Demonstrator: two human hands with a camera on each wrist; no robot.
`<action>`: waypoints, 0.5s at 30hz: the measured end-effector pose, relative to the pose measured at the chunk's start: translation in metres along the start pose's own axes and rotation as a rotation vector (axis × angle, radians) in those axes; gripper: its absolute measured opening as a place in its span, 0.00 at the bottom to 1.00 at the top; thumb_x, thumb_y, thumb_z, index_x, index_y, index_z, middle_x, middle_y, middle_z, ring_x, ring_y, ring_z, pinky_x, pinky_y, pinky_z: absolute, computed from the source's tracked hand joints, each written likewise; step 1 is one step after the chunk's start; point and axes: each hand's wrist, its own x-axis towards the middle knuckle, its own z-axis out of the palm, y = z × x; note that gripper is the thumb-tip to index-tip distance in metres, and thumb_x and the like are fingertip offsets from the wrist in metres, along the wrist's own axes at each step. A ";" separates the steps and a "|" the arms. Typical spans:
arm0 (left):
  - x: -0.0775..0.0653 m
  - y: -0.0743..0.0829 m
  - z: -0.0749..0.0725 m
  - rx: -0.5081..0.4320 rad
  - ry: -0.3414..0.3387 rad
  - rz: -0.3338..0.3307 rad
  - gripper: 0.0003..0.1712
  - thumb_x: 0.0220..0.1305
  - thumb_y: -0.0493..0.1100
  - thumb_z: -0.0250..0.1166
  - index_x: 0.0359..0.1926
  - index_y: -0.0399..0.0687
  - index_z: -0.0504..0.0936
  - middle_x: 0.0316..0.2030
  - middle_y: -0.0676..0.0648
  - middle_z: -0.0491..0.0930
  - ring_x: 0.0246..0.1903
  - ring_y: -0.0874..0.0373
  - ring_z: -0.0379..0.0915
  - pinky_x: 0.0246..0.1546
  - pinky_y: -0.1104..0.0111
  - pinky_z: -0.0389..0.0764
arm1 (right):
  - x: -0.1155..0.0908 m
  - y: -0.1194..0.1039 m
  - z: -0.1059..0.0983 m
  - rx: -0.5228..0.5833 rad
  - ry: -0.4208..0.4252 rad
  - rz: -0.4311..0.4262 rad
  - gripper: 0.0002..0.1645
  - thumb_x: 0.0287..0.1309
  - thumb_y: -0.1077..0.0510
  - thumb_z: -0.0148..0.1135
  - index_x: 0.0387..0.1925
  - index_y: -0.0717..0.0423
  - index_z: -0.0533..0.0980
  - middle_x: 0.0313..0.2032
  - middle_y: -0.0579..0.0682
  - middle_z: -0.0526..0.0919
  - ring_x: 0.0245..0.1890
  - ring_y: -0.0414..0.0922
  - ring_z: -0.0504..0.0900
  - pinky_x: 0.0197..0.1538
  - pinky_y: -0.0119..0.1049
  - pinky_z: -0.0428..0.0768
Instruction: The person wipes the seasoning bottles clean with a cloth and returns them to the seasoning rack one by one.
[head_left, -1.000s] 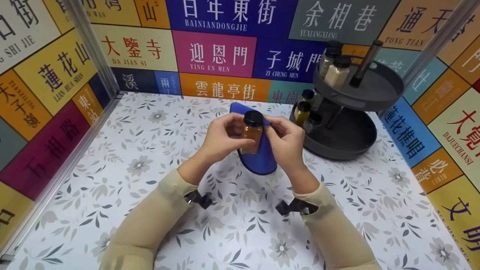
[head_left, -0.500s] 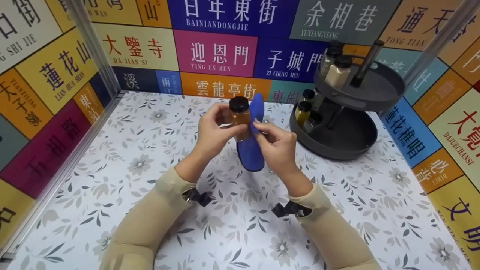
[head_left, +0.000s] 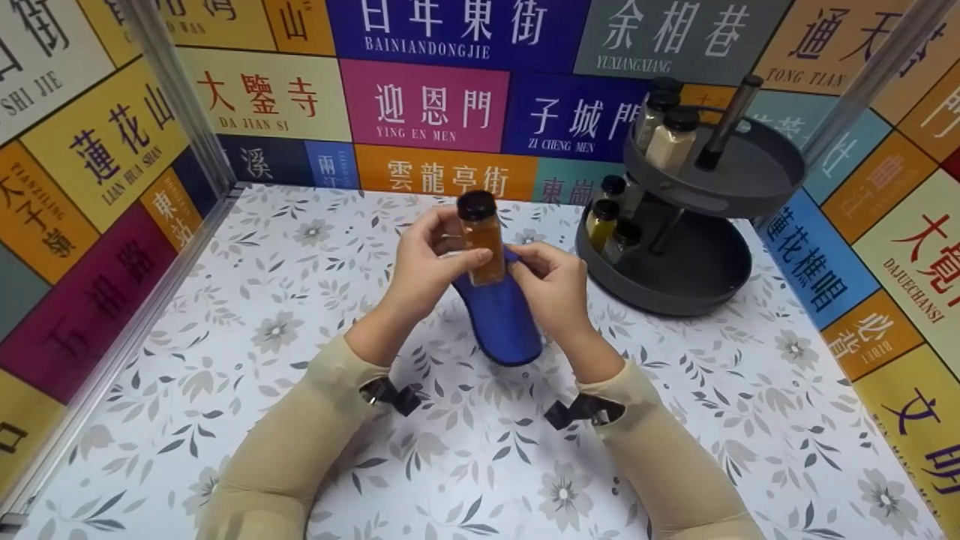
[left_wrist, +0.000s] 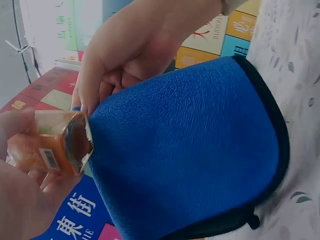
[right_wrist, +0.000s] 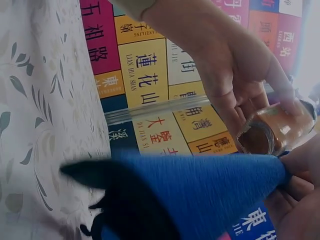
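Note:
My left hand (head_left: 426,259) grips a small clear jar (head_left: 484,251) of orange-brown powder with a black lid, held upright above the table. Beside it my right hand (head_left: 553,281) pinches the upper end of a blue cloth (head_left: 504,322) with dark edging, which hangs down below the jar. In the left wrist view the cloth (left_wrist: 190,135) spreads wide from the pinching fingers, its top right at the jar's base (left_wrist: 77,140). The right wrist view shows the jar (right_wrist: 280,130) tilted in that picture, close by the gathered cloth (right_wrist: 210,185).
A dark two-tier round rack (head_left: 675,289) stands at the back right. Its upper tier carries jars with black lids, among them one with pale powder (head_left: 670,146); a jar of yellow-green contents (head_left: 602,225) is among those below. A floral cloth covers the table (head_left: 285,435).
Both hands have shifted slightly left with the jar. The blue cloth turned edge-on half a second ago and now shows its broad face, hanging lower beneath the jar.

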 end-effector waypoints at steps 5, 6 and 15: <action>-0.005 -0.009 0.010 -0.027 -0.133 -0.040 0.29 0.57 0.35 0.79 0.60 0.39 0.83 0.46 0.42 0.87 0.44 0.53 0.87 0.51 0.63 0.88 | 0.007 -0.001 -0.010 0.098 0.024 0.050 0.11 0.65 0.73 0.66 0.46 0.68 0.88 0.44 0.63 0.92 0.43 0.35 0.91 0.49 0.29 0.87; -0.006 -0.010 0.012 -0.023 -0.153 -0.041 0.29 0.57 0.36 0.80 0.60 0.40 0.83 0.46 0.43 0.87 0.43 0.53 0.87 0.51 0.63 0.88 | 0.008 -0.002 -0.012 0.116 0.036 0.049 0.11 0.65 0.72 0.65 0.46 0.68 0.88 0.44 0.62 0.92 0.43 0.35 0.91 0.49 0.30 0.87; -0.010 -0.015 0.018 0.075 -0.217 -0.043 0.28 0.55 0.37 0.82 0.57 0.42 0.84 0.44 0.44 0.88 0.42 0.55 0.86 0.50 0.63 0.89 | 0.006 -0.020 -0.021 0.116 0.130 -0.095 0.11 0.67 0.71 0.66 0.48 0.68 0.87 0.44 0.63 0.92 0.44 0.40 0.92 0.50 0.33 0.89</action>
